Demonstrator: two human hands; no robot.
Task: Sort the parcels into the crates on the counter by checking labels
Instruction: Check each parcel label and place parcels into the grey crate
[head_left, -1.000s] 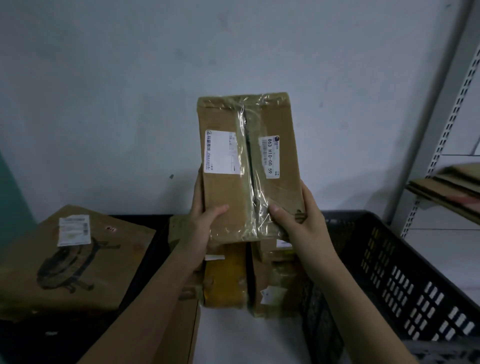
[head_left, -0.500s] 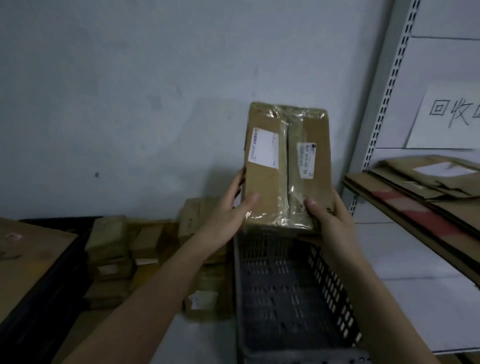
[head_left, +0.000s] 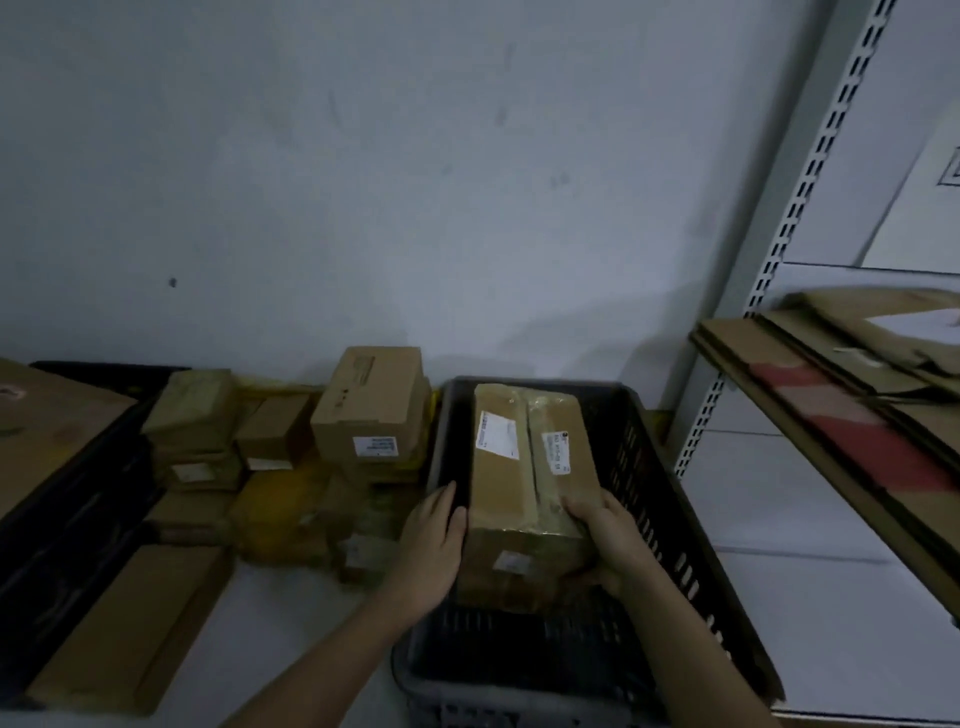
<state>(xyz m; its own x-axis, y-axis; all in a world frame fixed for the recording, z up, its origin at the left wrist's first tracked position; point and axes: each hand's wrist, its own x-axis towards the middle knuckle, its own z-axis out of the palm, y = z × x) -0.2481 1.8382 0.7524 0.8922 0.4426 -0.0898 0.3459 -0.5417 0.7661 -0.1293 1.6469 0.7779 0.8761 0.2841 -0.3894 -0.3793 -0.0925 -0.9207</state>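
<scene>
Parcel (head_left: 524, 483) in black crate (head_left: 675, 525); left hand (head_left: 434, 540), right hand (head_left: 610, 540) fingers clamped on it

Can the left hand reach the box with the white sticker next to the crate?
Probably yes. The left hand holds the parcel at the crate edge, and the box stands just left, on top of the pile, uncovered. It would have to let go first.
</scene>
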